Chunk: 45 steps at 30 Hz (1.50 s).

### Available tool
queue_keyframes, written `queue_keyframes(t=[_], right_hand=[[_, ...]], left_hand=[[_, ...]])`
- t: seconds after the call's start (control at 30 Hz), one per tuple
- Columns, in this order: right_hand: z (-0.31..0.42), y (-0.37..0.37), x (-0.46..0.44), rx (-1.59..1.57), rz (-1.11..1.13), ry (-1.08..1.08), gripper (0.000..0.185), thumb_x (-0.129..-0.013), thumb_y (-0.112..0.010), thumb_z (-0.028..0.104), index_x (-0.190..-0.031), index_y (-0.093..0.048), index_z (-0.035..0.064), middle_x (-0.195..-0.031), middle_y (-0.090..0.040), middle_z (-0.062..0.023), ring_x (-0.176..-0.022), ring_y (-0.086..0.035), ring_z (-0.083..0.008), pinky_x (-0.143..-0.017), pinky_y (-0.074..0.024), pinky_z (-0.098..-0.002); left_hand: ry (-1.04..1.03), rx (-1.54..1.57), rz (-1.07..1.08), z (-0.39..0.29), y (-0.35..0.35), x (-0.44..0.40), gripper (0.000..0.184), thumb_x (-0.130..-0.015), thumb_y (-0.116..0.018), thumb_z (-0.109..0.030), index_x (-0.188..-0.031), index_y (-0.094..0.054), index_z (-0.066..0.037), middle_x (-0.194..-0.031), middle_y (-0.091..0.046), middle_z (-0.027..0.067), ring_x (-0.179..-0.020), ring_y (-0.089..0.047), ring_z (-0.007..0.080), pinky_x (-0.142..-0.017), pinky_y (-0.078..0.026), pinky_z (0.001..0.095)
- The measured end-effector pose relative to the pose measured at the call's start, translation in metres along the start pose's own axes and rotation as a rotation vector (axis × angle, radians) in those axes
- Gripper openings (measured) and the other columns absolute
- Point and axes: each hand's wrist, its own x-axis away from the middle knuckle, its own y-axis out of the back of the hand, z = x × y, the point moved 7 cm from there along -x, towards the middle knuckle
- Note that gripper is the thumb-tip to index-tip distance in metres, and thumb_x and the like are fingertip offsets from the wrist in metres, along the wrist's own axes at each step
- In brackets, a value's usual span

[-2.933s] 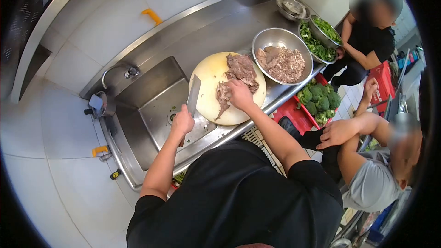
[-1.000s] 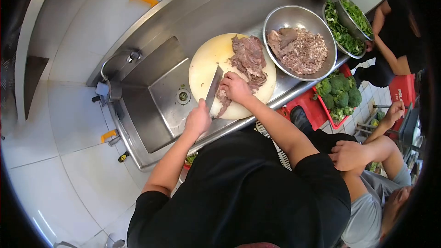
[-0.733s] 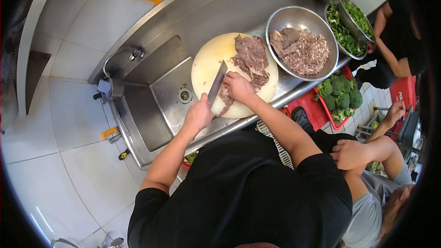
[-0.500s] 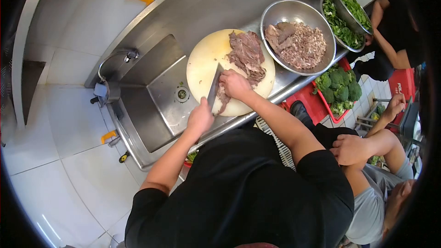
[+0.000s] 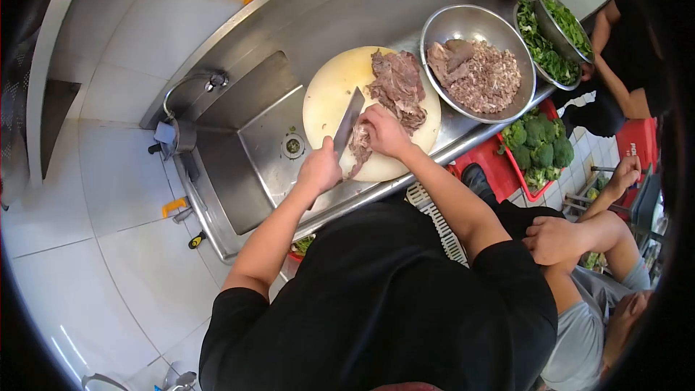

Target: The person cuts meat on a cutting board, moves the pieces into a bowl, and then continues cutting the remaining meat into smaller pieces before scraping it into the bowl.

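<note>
My left hand (image 5: 320, 169) is wrapped round the handle of a broad-bladed kitchen knife (image 5: 350, 120), whose blade slants up over the round cutting board (image 5: 323, 90). Just right of the blade, my right hand (image 5: 388, 132) has its fingers curled on a piece of meat (image 5: 359, 146) lying on the board. A larger slab of brownish meat (image 5: 398, 80) rests at the board's upper right. Beside it stands a steel bowl (image 5: 526, 43) containing finely chopped meat (image 5: 486, 80) and a few larger chunks.
The board sits by a steel sink basin (image 5: 224, 166) with a faucet (image 5: 215, 83). Bowls of leafy greens (image 5: 554, 58) stand at upper right. A red crate (image 5: 534, 194) of broccoli (image 5: 539, 141) is below the counter. Two people are close on the right, one with a bent knee (image 5: 604, 224).
The knife blade has shifted away from my right fingers, opening a small gap. My right fingers have re-gripped the meat slightly lower. The whole view has shifted a little.
</note>
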Motion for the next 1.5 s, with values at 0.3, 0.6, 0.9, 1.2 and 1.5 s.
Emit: queue_keyframes(t=[0.3,0.6,0.9,1.2,1.5], right_hand=[[-0.002,-0.011,0.005,0.149,0.051,-0.019,0.017,-0.084,-0.062,0.002,-0.099,-0.067,0.0049,-0.105,-0.065,-0.0121,-0.109,-0.063,-0.0343,-0.090,-0.0559,-0.0473],[-0.001,-0.011,0.008,0.180,0.054,0.002,0.018,-0.084,-0.063,0.002,-0.099,-0.072,0.0047,-0.107,-0.070,-0.0136,-0.106,-0.066,-0.0354,-0.088,-0.0567,-0.0457],[0.005,-0.004,0.008,0.121,0.148,0.048,0.017,-0.088,-0.065,0.005,-0.102,-0.073,0.0063,-0.110,-0.070,-0.0110,-0.109,-0.066,-0.0334,-0.091,-0.0567,-0.0452],[0.000,-0.019,0.016,0.120,0.061,0.026,0.014,-0.086,-0.062,0.005,-0.098,-0.071,0.0061,-0.108,-0.066,-0.0099,-0.109,-0.066,-0.0320,-0.089,-0.0570,-0.0451],[-0.006,-0.015,0.014,0.077,-0.011,0.023,0.008,-0.087,-0.065,0.006,-0.094,-0.069,0.0065,-0.100,-0.066,-0.0096,-0.101,-0.066,-0.0325,-0.084,-0.0569,-0.0456]], left_hand=[[0.045,-0.063,0.103,-0.021,0.019,0.042,0.027,-0.100,-0.056,-0.016,-0.120,-0.047,0.000,-0.093,-0.071,0.0336,-0.092,-0.071,0.0515,-0.083,-0.054,0.0615],[0.033,-0.075,0.089,-0.009,-0.003,0.021,0.035,-0.096,-0.057,-0.011,-0.127,-0.044,0.001,-0.093,-0.071,0.0346,-0.092,-0.071,0.0513,-0.083,-0.055,0.0611],[-0.032,-0.018,-0.022,-0.014,-0.006,-0.004,0.025,-0.102,-0.054,-0.016,-0.120,-0.046,-0.001,-0.086,-0.071,0.0322,-0.085,-0.070,0.0533,-0.079,-0.053,0.0638],[0.002,-0.107,0.156,-0.020,0.026,0.044,0.026,-0.100,-0.055,-0.015,-0.119,-0.048,0.001,-0.088,-0.070,0.0343,-0.089,-0.070,0.0530,-0.081,-0.052,0.0630],[-0.011,-0.081,0.124,-0.004,0.003,0.036,0.029,-0.102,-0.054,-0.016,-0.123,-0.044,0.001,-0.087,-0.070,0.0337,-0.085,-0.070,0.0535,-0.079,-0.053,0.0628]])
